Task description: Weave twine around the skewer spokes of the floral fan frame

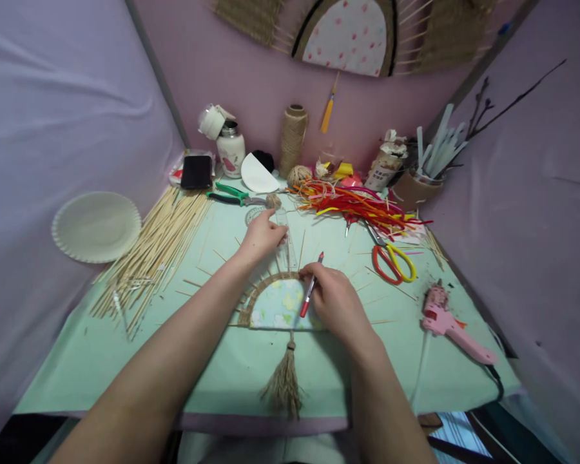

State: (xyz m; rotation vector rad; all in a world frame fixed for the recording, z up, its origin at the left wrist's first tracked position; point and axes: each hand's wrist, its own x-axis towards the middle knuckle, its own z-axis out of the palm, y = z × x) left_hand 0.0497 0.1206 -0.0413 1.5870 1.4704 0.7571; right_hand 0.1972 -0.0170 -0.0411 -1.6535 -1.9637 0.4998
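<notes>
In the middle of the table lies a half-round craft piece (pixel 275 303) with a blue-green patterned face, a twine-wrapped rim and thin sticks fanning outward. A twine tassel (pixel 283 380) hangs from its straight edge toward me. My left hand (pixel 265 235) reaches past the rim, its fingers closed on a clear ruler (pixel 291 250) that points down to the arch. Tucked in my right hand (pixel 336 293) is a red pencil (pixel 308 299), slanting over the patterned face. The fingertips of that hand touch the top right of the rim; what they pinch there is too small to tell.
Left are a bundle of thin sticks (pixel 157 248) and a paper plate (pixel 96 227). Pliers (pixel 239 196), a bottle (pixel 231 151), a twine spool (pixel 293 138) and red-orange cords (pixel 357 209) lie behind. Scissors (pixel 391 258) and a pink glue gun (pixel 454 332) are right.
</notes>
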